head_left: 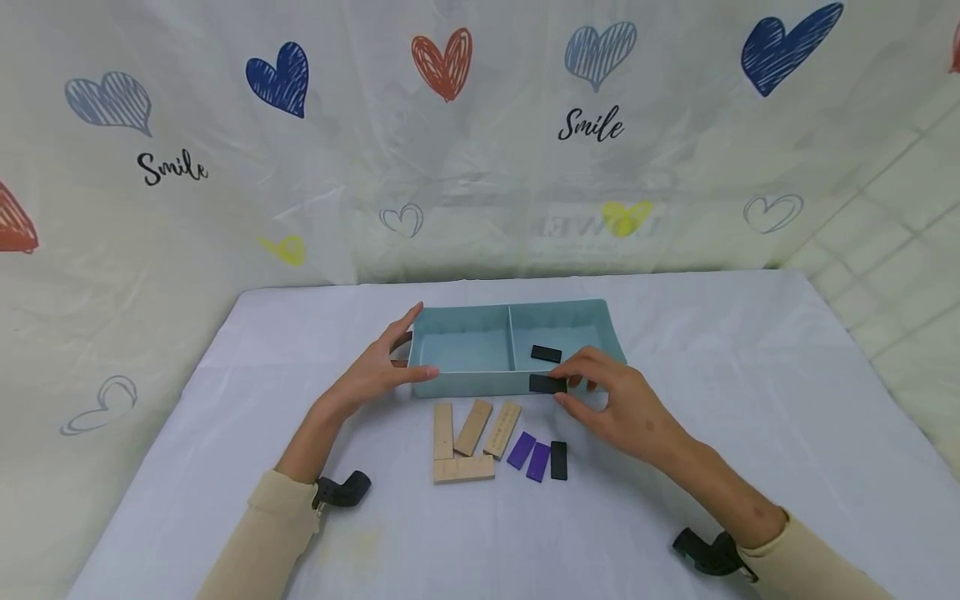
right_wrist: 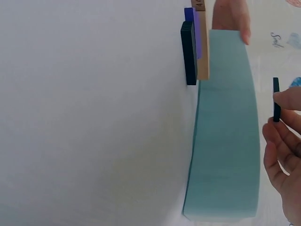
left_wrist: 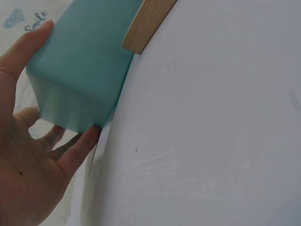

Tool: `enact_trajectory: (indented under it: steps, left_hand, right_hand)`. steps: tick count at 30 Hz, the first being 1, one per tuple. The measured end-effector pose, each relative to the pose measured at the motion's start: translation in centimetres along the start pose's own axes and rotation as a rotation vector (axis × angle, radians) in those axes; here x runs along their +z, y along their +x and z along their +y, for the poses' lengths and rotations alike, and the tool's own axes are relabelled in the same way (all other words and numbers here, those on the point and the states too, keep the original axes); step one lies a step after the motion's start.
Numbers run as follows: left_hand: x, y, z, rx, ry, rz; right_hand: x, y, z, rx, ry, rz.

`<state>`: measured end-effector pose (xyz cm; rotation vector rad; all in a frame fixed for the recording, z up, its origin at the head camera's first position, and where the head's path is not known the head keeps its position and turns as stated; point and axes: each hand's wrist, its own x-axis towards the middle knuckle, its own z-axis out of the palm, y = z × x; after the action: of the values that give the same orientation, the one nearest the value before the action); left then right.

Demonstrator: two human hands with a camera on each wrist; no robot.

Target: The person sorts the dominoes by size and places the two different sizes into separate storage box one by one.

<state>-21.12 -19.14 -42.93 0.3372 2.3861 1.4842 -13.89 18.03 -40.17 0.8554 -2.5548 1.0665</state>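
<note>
A light-blue two-compartment tray [head_left: 467, 384] sits on the table. My left hand [head_left: 372, 367] holds its left end, thumb at the front rim and fingers spread around the end wall; the left wrist view shows this hand [left_wrist: 40, 155] against the corner. Between thumb and fingertips, my right hand [head_left: 618, 408] pinches a small flat black block [head_left: 547, 384] above the tray's front wall. The right wrist view shows this black block [right_wrist: 276, 100] edge-on. Another black block [head_left: 546, 353] lies inside the right compartment; the left compartment has nothing in it.
In front of the tray lie several plain wooden blocks [head_left: 463, 470], two purple blocks [head_left: 537, 462] and one more black block [head_left: 558, 460]. A white cloth [head_left: 750, 400] covers the table. Behind it hangs a sheet printed with hearts [head_left: 442, 65].
</note>
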Motion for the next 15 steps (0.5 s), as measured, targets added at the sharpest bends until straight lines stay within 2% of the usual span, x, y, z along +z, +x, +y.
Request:
enact_trajectory:
  steps: [15]
  left_hand:
    - [-0.02, 0.21, -0.27, 0.004, -0.014, -0.004]
  right_hand:
    - [-0.12, 0.39, 0.29, 0.016, -0.022, 0.067]
